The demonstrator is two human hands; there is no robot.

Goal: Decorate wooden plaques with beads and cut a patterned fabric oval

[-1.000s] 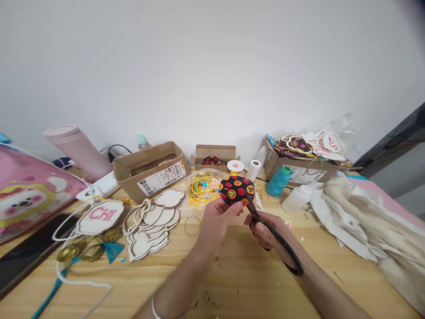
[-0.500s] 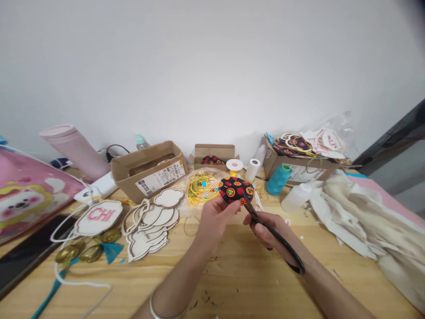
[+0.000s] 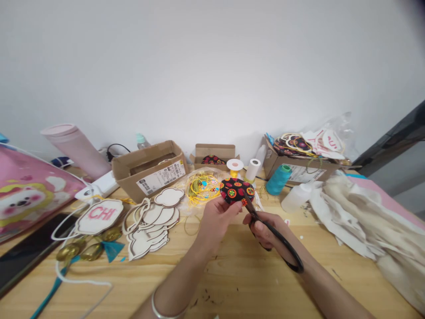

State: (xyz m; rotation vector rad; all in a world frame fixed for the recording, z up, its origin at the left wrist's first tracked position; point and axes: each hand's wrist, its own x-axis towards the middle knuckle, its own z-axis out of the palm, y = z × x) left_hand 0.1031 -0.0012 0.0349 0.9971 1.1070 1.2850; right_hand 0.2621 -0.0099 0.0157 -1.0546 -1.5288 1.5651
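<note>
My left hand (image 3: 217, 217) pinches the lower edge of a black fabric piece (image 3: 236, 190) printed with red, yellow and green flowers, held above the table. In my right hand (image 3: 267, 228) is a pair of black-handled scissors (image 3: 282, 241). Its blades reach up to the right part of the fabric piece and overlap its edge. Whether the blades are closed on cloth I cannot tell. Just behind the fabric stand a spool of yellow thread (image 3: 234, 166) and a white roll (image 3: 253, 168). A bag of yellow cord (image 3: 202, 188) lies to the left.
White cloud-shaped plaques (image 3: 152, 230) and a "CHI" plaque (image 3: 98, 216) lie left, near gold bells (image 3: 91, 251). Cardboard boxes (image 3: 149, 175) line the wall. A teal thread cone (image 3: 279, 179), a white bottle (image 3: 296, 197) and crumpled beige cloth (image 3: 361, 221) are on the right.
The fabric piece and scissors have barely shifted. Both hands keep their grips, and the whole view has moved very slightly.
</note>
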